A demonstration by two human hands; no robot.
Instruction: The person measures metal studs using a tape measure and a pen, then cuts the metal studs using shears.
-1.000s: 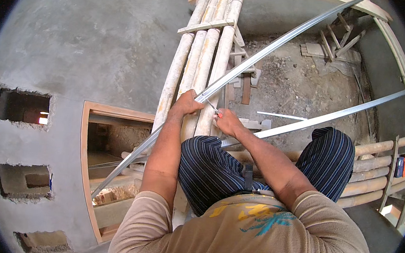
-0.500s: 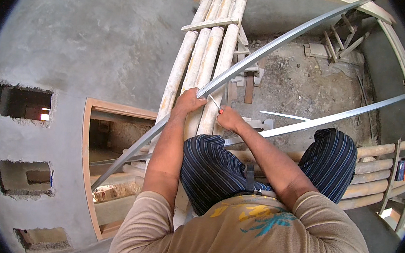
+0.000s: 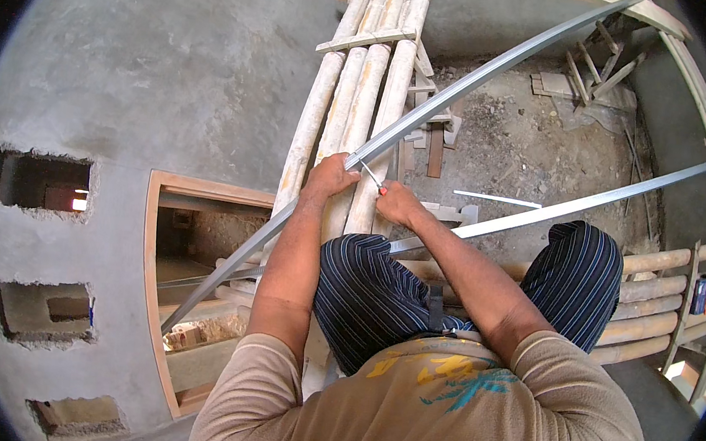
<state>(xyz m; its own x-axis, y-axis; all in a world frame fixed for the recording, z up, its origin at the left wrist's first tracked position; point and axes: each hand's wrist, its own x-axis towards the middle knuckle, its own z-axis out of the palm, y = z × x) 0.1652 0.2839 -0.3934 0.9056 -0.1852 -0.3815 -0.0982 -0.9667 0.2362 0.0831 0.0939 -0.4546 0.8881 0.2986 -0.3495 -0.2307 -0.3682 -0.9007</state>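
Below me I see a grey plastered wall with rough square recesses, a wooden-framed opening, and, seemingly, a rubble-strewn dirt floor

A single head-worn fisheye view looks steeply down from close above the person's lap, forearms entering from the lower edge, floor far below.

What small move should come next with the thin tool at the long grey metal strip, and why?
Probably press the thin red-tipped tool onto the long grey metal strip: the left hand already grips the strip, and the right hand holds the tool's tip right beside it.
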